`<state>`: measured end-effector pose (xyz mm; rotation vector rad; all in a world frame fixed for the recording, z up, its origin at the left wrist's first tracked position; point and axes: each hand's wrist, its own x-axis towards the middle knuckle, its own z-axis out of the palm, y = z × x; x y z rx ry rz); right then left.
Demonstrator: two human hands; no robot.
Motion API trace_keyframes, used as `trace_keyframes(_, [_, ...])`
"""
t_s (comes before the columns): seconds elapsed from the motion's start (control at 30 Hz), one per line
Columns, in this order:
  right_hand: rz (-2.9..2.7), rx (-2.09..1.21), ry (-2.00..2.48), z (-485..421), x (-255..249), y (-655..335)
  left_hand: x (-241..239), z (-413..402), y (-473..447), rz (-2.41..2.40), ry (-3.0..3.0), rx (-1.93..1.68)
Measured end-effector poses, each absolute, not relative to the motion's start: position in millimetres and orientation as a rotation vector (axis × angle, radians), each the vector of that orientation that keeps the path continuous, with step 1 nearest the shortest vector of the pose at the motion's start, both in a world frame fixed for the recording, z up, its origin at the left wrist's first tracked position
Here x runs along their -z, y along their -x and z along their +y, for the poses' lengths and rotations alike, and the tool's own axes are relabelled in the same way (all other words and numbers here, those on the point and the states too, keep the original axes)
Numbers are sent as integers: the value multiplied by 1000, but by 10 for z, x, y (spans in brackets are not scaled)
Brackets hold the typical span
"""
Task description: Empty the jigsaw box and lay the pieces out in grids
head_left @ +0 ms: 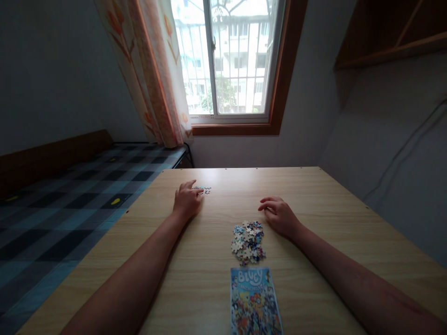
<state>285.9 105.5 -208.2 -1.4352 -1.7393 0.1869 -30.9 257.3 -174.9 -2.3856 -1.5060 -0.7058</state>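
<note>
My left hand (187, 200) rests on the wooden table (314, 195), its fingers curled toward a small joined cluster of puzzle pieces (204, 190) that lies at the fingertips. My right hand (277, 216) lies on the table just right of a heap of loose puzzle pieces (247, 242); its fingers are loosely curled and I see nothing held in them. A colourful puzzle picture card (254, 301) lies flat below the heap, near the table's front edge.
A bed with a dark checked cover (70, 200) stands close along the table's left edge. A window (226, 56) with a patterned curtain (153, 70) is behind the table. A wall runs along the right side, with a wooden shelf (391, 32) above.
</note>
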Motion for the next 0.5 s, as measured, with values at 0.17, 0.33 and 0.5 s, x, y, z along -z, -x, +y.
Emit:
trace_keyframes(0.17, [-1813,-296,1382,1022,2017,-2854,1640,2427,193,-1185,2669,785])
trace_keyframes(0.33, [-1968,-397,1319,977,1941,-2886,1544,2098,-107,-1017,3037,453])
trace_keyframes(0.5, [-2112,-465,1269,955,1915,-2939,1499,1911,-256,-995,3313,264])
